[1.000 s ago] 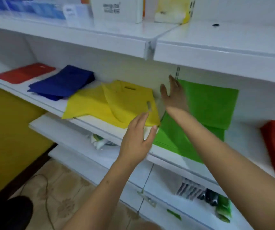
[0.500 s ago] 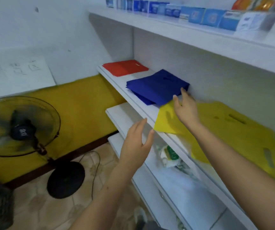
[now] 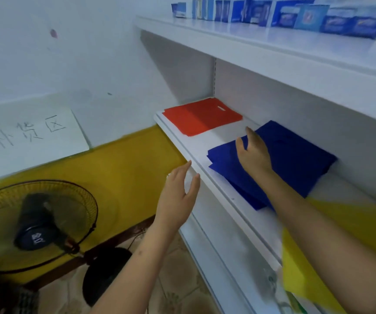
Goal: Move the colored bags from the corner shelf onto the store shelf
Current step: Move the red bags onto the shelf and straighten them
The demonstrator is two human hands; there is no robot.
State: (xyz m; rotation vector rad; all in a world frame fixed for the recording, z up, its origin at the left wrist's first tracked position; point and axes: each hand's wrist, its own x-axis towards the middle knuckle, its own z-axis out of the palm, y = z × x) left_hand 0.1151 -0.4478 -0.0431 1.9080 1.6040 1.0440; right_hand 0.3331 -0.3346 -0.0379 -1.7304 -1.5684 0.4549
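A stack of flat dark-blue fabric bags (image 3: 295, 159) is lying on the white middle shelf board (image 3: 196, 146), right of centre in the frame, its corners fanning out toward the shelf's front edge. The right hand (image 3: 254, 152) is resting on top of the stack near its left edge, fingers fairly straight and together, thumb spread to the left — pressing flat, not curling round anything that I can see. Up and to the left on the same board, apart from the blue stack, a flat red fabric bag (image 3: 201, 118) with a slot handle is lying near the shelf's far end. At the lower right of the frame a sheet of yellow fabric bag (image 3: 350, 223), blurred, is overhanging the shelf front beneath the right forearm.

The left hand (image 3: 178, 198) is hovering in the centre of the frame, just in front of the shelf's front edge, fingers extended and a little apart, holding nothing.

Along the top shelf, upper right, a row of blue and white cartons (image 3: 295, 15) is standing. Lower left — a yellow-caged pedestal fan (image 3: 33, 223) on a black base, in front of a yellow wall band. A white board with handwritten characters (image 3: 27, 130) is leaning against the wall at left.
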